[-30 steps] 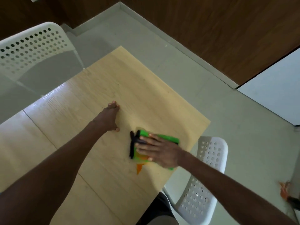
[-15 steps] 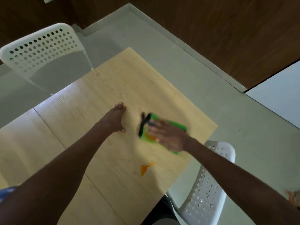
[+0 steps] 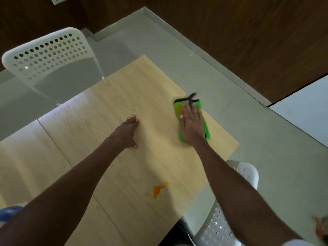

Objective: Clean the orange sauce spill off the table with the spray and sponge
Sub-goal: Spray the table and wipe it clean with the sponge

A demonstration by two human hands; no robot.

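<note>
Green sponge [image 3: 205,128] flat on table [image 3: 110,107] near far right edge, black strap at far end, orange smear on top. Right hand [image 3: 190,125] lies on sponge, fingers straight, palm pressing down. Left hand [image 3: 127,133] flat on bare wood, well apart from sponge, fingers extended together. Orange sauce spill [image 3: 158,189] nearer person, between forearms, well clear of sponge. Light wood tabletop, seam across. White perforated chair [image 3: 51,55] beyond far corner, second white chair [image 3: 223,222] at near right. Grey floor, dark wood wall panels.
</note>
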